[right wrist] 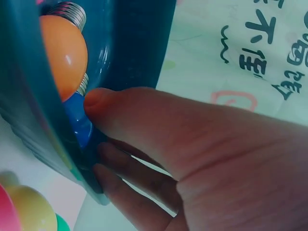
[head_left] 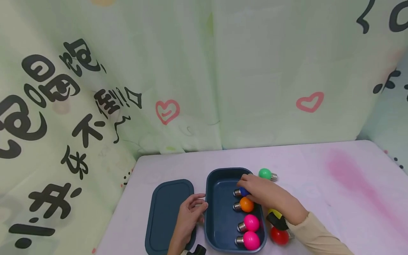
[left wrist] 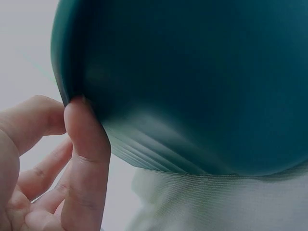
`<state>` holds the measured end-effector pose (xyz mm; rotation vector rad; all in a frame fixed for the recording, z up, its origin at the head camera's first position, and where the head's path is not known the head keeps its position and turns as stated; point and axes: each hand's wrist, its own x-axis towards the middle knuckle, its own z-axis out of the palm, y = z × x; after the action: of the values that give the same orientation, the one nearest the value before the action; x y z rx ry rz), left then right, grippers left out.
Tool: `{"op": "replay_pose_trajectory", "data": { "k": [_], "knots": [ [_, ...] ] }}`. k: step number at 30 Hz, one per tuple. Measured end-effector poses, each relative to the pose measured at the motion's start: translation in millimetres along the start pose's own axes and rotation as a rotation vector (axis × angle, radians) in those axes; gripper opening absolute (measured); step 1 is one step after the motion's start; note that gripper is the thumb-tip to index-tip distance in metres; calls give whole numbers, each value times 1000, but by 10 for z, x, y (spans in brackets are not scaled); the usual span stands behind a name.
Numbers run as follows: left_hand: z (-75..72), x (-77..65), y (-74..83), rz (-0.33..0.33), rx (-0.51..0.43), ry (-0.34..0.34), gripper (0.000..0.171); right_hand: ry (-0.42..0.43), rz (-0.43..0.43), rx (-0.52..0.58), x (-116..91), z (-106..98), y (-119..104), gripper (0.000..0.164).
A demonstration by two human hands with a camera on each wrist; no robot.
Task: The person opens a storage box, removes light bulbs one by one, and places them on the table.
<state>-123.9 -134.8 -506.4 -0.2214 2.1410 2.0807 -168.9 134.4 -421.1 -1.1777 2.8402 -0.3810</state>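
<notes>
A dark blue box (head_left: 220, 216) stands in front of me with a row of toy light bulbs along its right side. My left hand (head_left: 191, 211) pinches the box's left rim, thumb over the edge, as the left wrist view shows. Inside the box's far right part, my right hand (head_left: 262, 191) holds a blue bulb (head_left: 244, 192), its thumb on the round part and its other fingers partly hidden by the rim. An orange bulb (head_left: 247, 204) lies just nearer to me, followed by two pink bulbs (head_left: 251, 223). The right wrist view shows the orange bulb (right wrist: 65, 57) beside the thumb.
A flat dark blue lid (head_left: 169, 212) lies left of the box. Outside its right wall are a green bulb (head_left: 265, 173), a yellow bulb (head_left: 276, 213) partly hidden by the right wrist, and a red bulb (head_left: 279, 235). A printed curtain (head_left: 255, 88) hangs behind the table.
</notes>
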Motion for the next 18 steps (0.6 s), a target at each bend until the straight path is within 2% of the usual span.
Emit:
{"op": "replay_pose_trajectory", "data": {
  "k": [5, 11, 18],
  "knots": [
    [-9, -6, -3, -1, -6, -10, 42, -25, 31, -21, 64, 57, 0, 28],
    [-9, -27, 21, -6, -7, -7, 42, -31, 20, -51, 122, 87, -7, 22],
    [-12, -10, 14, 1, -11, -9, 42, -73, 33, -65, 182, 105, 7, 23]
  ]
}}
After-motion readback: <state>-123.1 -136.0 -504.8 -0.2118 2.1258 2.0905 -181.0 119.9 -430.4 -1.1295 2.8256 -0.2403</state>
